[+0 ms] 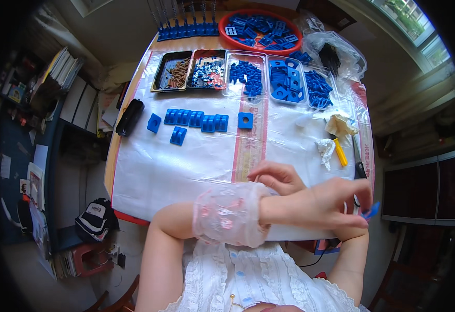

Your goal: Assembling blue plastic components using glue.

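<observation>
Your left hand (331,203), crossed over to the table's right edge, pinches a small blue piece (372,210); your right hand's (279,177) fingers curl loosely, empty, at that wrist. Jog the wrist and the piece could slip off the edge.

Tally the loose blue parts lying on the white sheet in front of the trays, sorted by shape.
Ribbed blue blocks in the row: 5
Ribbed blue block below the row: 1
Plain blue block at the left: 1
Blue square with a centre hole: 1
Total: 8
</observation>
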### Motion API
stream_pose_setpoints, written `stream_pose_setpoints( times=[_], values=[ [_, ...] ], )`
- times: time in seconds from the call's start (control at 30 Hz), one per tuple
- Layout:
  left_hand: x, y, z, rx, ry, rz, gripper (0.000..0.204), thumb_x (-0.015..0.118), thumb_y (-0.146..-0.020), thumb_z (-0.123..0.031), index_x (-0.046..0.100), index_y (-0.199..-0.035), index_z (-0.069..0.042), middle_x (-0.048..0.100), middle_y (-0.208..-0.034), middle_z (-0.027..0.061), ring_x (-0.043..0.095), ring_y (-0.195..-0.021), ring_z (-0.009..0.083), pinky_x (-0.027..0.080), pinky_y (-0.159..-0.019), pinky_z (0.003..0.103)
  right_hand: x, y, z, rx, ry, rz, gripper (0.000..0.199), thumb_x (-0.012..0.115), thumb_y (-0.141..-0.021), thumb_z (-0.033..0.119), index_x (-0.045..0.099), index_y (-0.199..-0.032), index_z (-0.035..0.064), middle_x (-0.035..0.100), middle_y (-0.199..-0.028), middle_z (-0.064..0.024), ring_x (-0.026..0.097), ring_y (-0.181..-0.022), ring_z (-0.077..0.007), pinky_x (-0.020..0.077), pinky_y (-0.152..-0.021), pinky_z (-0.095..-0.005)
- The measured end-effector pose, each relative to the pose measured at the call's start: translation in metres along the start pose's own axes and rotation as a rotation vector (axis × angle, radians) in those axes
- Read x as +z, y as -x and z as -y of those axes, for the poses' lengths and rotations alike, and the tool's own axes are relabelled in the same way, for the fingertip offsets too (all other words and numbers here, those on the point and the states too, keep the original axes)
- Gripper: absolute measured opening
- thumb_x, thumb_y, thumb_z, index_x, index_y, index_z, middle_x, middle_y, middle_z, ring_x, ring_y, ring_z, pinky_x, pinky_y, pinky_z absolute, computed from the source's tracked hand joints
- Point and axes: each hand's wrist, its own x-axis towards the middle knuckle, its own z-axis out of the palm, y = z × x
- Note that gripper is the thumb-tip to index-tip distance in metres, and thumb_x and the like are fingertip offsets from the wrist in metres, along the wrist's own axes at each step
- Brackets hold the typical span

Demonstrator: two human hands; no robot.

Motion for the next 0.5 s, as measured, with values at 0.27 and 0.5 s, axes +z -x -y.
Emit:
stream_pose_setpoints(
  times=[0.27, 0.5],
  values=[
    [0.054, -0.034, 0.033, 0.042, 0.107, 0.164, 0.032, 0.072, -0.088, -0.023, 0.054, -0.100, 0.000, 0.067, -0.094, 0.0093, 0.067, -0.073, 0.0178, 0.054, -0.061, 0.028, 0.008, 0.012, 0.000, -0.005, 0.051, 0.170, 0.017, 0.062, -0.087, 0.003, 0.065, -0.104, 0.0014, 0.067, -0.095, -0.0060, 0.061, -0.083, -0.0095, 0.0506, -0.074, -0.0250],
    [0.077, -0.054, 0.015, 0.025, 0.167, 0.287, 0.030, 0.072, -0.086, -0.022, 0.054, -0.100, -0.003, 0.065, -0.093, 0.0084, 0.066, -0.077, 0.0195, 0.052, -0.063, 0.032, 0.005, 0.021, 0.003, 0.063, 0.034, 0.193, 0.020, 0.067, -0.083, 0.007, 0.063, -0.103, 0.0023, 0.066, -0.096, -0.0062, 0.062, -0.086, -0.0108, 0.0513, -0.075, -0.0261]
  ],
)
